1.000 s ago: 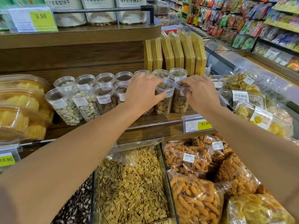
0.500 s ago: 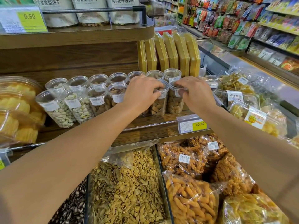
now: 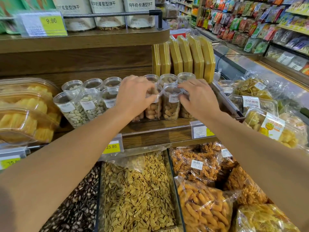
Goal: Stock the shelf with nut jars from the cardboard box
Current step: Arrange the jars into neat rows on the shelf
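1. Fingers (image 3: 151,91) of the left hand (image 3: 133,96) curl over the top of a clear nut jar (image 3: 153,106) in the front row of the wooden shelf (image 3: 158,126), thumb and fingertips closed on its rim near the white label.
2. Fingers (image 3: 183,87) of the right hand (image 3: 199,97) bend around the lid edge of a second nut jar (image 3: 171,104), which stands touching the first at its 3 o'clock; the thumb presses the jar's right side, so this hand grips it too.
3. Both gripped jars stand upright on the shelf board and hold pale tan nuts.
4. A third jar, mostly hidden, sits under the right palm at about 4 o'clock from the second.
5. At 12 o'clock from the hands, a back row of jars (image 3: 168,80) stands close behind.
6. At 9 o'clock, pistachio jars (image 3: 75,109) fill the left part of the rows.
7. Yellow flat packs (image 3: 185,56) stand on edge at 1 o'clock, behind the jars.
8. A price tag (image 3: 112,147) reading 23.80 hangs on the shelf edge at 6 o'clock, under the left forearm.
9. Below it lie a bin of pale seeds (image 3: 137,195) and bagged fried snacks (image 3: 200,208).
10. The cardboard box cannot be seen.
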Demonstrator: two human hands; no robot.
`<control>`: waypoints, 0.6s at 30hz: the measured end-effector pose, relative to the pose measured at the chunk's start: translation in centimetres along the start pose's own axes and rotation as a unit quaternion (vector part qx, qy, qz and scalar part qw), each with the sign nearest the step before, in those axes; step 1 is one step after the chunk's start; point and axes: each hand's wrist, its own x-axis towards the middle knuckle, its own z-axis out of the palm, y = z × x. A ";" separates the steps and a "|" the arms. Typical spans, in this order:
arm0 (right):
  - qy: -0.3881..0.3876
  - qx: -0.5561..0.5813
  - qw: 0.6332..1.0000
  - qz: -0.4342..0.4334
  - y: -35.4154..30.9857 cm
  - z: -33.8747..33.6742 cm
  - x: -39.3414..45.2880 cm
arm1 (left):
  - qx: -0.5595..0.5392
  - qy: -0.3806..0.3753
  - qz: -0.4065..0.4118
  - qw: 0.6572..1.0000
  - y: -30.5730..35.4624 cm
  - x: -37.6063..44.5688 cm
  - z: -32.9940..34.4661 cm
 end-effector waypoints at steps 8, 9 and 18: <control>-0.024 -0.002 0.999 -0.023 -3.1 1.3 0.8 | -0.004 -0.035 -0.017 0.999 -1.6 -0.8 -0.5; -0.024 -0.003 0.999 -0.021 -3.2 1.2 0.8 | -0.003 -0.036 -0.016 0.999 -1.4 -0.8 -0.5; -0.032 -0.009 0.999 -0.013 -3.2 1.3 1.0 | -0.002 -0.022 -0.018 1.000 -1.0 -0.7 0.0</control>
